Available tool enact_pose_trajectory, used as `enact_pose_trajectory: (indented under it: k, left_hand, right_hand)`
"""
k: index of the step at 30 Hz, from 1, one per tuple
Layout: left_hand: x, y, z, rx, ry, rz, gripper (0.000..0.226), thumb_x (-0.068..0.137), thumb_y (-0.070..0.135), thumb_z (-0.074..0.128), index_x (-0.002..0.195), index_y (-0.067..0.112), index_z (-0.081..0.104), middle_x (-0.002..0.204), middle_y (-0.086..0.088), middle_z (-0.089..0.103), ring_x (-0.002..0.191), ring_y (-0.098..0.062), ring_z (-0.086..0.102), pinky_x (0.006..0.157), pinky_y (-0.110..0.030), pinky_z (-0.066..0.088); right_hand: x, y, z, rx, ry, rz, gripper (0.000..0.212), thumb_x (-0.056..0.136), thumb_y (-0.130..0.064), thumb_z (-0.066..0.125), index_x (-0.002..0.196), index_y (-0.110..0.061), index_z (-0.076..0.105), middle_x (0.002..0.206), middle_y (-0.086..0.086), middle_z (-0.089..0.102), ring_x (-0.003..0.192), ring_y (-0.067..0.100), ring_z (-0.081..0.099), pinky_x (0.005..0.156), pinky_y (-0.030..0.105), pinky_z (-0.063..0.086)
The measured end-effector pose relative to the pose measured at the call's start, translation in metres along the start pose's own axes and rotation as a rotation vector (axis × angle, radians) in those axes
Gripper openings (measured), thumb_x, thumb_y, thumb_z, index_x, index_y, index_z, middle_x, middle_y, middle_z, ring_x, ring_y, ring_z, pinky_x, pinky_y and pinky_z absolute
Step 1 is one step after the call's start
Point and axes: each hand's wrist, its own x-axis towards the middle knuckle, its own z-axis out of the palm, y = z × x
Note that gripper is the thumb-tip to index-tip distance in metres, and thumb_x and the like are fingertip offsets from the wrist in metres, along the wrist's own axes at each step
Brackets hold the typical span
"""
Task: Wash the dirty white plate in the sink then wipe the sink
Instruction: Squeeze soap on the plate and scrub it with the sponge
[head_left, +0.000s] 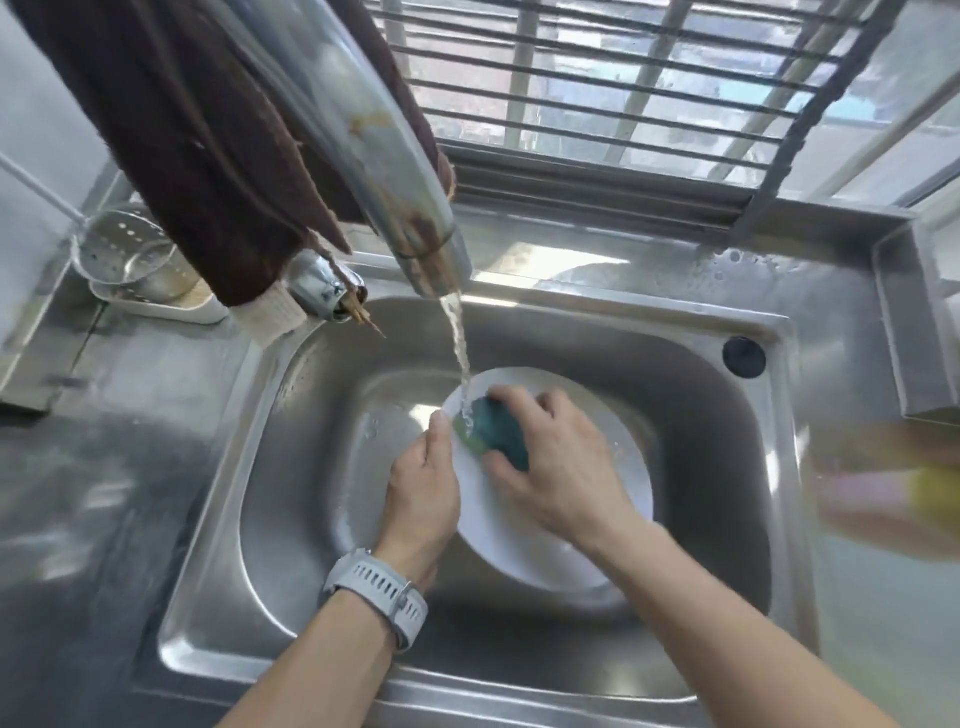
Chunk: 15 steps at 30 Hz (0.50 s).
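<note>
A white plate (519, 540) is held tilted inside the steel sink (311, 467). My left hand (423, 493), with a grey watch on the wrist, grips the plate's left rim. My right hand (556, 467) presses a green sponge (498, 436) flat on the plate's upper face. Water runs from the steel tap (395, 197) onto the sponge and the plate's top edge.
A brown cloth (197, 156) hangs over the tap at the upper left. A perforated steel holder (130, 254) stands on the counter at the left. A black plug (744, 357) sits on the sink's right rim. A blurred yellow-and-pink item (924, 488) lies at the right. A barred window is behind.
</note>
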Motion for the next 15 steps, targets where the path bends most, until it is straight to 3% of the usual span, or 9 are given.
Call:
enact_pose_trajectory:
  k: [4, 7, 10, 12, 15]
  left_hand:
    - [0.0, 0.005, -0.012, -0.056, -0.024, -0.01, 0.063, 0.099, 0.07, 0.034, 0.128, 0.026, 0.069, 0.117, 0.007, 0.075, 0.11, -0.017, 0.07, 0.103, -0.046, 0.055]
    - [-0.008, 0.008, -0.008, 0.001, -0.014, -0.009, 0.06, 0.101, 0.069, 0.031, 0.117, 0.026, 0.07, 0.113, 0.005, 0.074, 0.105, -0.018, 0.068, 0.098, -0.042, 0.055]
    - [-0.012, 0.003, -0.01, 0.004, -0.001, -0.026, 0.061, 0.099, 0.07, 0.032, 0.118, 0.027, 0.07, 0.113, 0.006, 0.072, 0.107, -0.018, 0.067, 0.101, -0.044, 0.054]
    - [-0.01, 0.001, -0.017, -0.057, -0.002, -0.046, 0.074, 0.088, 0.082, 0.036, 0.121, 0.026, 0.071, 0.112, 0.006, 0.076, 0.106, -0.019, 0.071, 0.1, -0.048, 0.056]
    - [-0.008, 0.002, -0.02, -0.078, -0.011, -0.039, 0.085, 0.079, 0.089, 0.035, 0.129, 0.029, 0.068, 0.118, 0.007, 0.076, 0.11, -0.02, 0.071, 0.101, -0.049, 0.055]
  right_hand:
    - [-0.016, 0.038, -0.014, -0.158, 0.052, 0.208, 0.056, 0.085, -0.042, 0.06, 0.138, -0.035, 0.044, 0.112, 0.006, 0.048, 0.102, 0.033, 0.056, 0.084, 0.04, 0.049]
    - [-0.058, 0.005, -0.008, 0.003, -0.071, 0.075, 0.055, 0.084, -0.044, 0.056, 0.136, -0.042, 0.038, 0.108, -0.002, 0.044, 0.099, 0.025, 0.055, 0.083, 0.036, 0.049]
    - [-0.013, -0.01, 0.003, 0.013, -0.048, -0.024, 0.054, 0.088, -0.043, 0.058, 0.139, -0.042, 0.039, 0.109, 0.0, 0.047, 0.097, 0.026, 0.055, 0.082, 0.037, 0.049]
    - [0.014, 0.006, -0.003, -0.036, 0.0, 0.099, 0.057, 0.089, -0.041, 0.058, 0.143, -0.038, 0.041, 0.115, 0.006, 0.049, 0.103, 0.032, 0.056, 0.086, 0.039, 0.047]
    - [-0.03, 0.027, -0.009, -0.105, 0.05, 0.229, 0.055, 0.086, -0.044, 0.057, 0.138, -0.038, 0.041, 0.112, 0.004, 0.047, 0.102, 0.033, 0.057, 0.085, 0.039, 0.048]
